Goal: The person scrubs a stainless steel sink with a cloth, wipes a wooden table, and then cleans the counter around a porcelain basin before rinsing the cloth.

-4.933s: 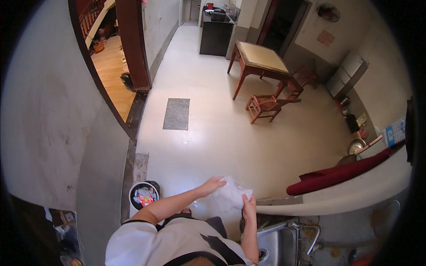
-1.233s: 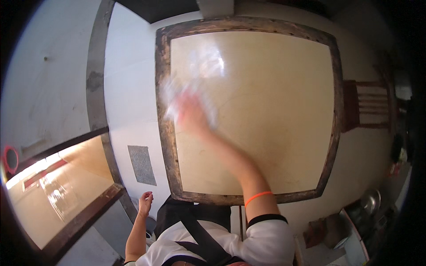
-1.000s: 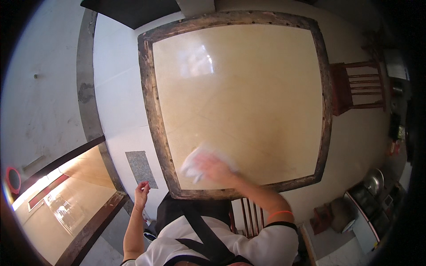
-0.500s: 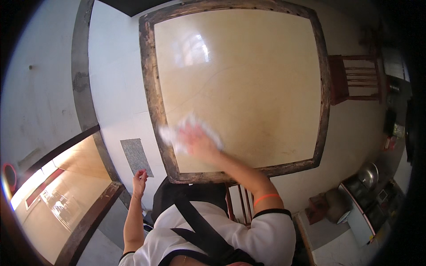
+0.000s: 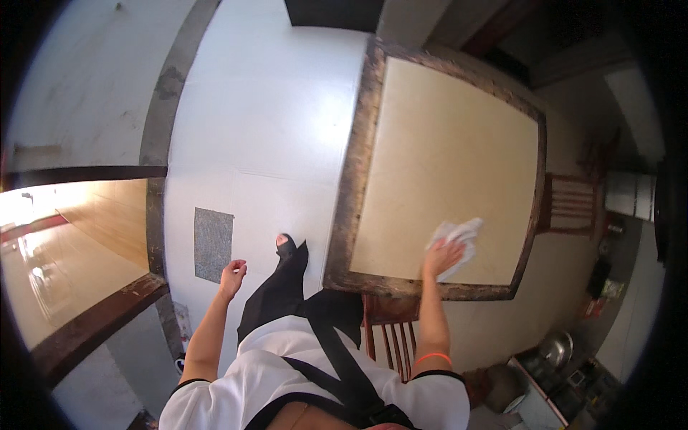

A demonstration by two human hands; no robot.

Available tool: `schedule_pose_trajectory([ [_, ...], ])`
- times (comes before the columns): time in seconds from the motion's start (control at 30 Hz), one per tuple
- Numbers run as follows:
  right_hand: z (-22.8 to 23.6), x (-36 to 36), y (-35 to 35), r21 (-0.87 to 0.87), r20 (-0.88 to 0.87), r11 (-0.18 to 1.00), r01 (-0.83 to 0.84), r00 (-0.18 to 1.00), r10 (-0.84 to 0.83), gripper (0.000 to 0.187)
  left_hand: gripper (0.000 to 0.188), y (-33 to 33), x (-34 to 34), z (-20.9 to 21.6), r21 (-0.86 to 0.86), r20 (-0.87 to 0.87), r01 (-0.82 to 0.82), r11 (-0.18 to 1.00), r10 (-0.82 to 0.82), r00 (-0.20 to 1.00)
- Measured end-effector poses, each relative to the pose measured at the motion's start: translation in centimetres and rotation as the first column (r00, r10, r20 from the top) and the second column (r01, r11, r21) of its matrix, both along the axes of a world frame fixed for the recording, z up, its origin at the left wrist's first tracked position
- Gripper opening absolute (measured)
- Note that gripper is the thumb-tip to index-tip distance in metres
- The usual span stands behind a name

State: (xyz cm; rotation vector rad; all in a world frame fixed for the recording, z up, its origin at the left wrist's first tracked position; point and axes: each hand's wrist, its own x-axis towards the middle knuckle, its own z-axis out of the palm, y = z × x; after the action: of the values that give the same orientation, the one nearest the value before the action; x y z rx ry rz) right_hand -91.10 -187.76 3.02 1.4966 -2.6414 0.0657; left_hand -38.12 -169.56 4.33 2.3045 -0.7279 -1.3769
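Pressing one crumpled white cloth [image 5: 456,238] flat against the cream top of one square table with a dark wooden frame [image 5: 356,186], the right hand [image 5: 442,256] lies palm-down with its fingers spread over the cloth, near the table's near edge and toward its right corner. One orange band [image 5: 433,356] circles the right forearm. The left hand [image 5: 232,276] hangs free over the white floor, loosely curled and holding nothing, well apart from the table. Two wooden chairs appear: one slatted chair [image 5: 389,331] tucked at the near edge beneath the right arm, and one chair [image 5: 571,204] at the table's right side. One grey rectangular mat [image 5: 213,244] lies on the floor just beside the left hand.
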Motion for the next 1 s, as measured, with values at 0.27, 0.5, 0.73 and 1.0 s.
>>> schedule_pose_trajectory([
  [0.27,1.3,26.2,5.7,-0.139,0.473,0.876,-0.461,0.747,0.468,0.053,0.02,10.9,14.0,0.7,0.001,0.016,-0.454,0.891,0.454,0.891],
  [0.5,7.6,40.8,1.8,0.381,0.594,0.881,-0.28,-0.657,-0.465,0.052,0.02,7.4,17.0,-1.1,-0.075,-0.139,-0.536,0.841,0.524,0.84],
  [0.73,12.1,47.7,-8.4,0.168,0.302,0.886,-0.433,-0.833,-0.464,0.061,0.021,-6.0,21.4,1.0,-0.154,-0.318,-0.548,0.822,0.483,0.816],
  [1.0,13.1,55.1,-25.3,0.108,0.232,0.913,-0.393,-0.883,-0.407,0.059,0.024,-17.2,31.8,1.2,-0.003,-0.216,-0.557,0.83,0.544,0.811],
])
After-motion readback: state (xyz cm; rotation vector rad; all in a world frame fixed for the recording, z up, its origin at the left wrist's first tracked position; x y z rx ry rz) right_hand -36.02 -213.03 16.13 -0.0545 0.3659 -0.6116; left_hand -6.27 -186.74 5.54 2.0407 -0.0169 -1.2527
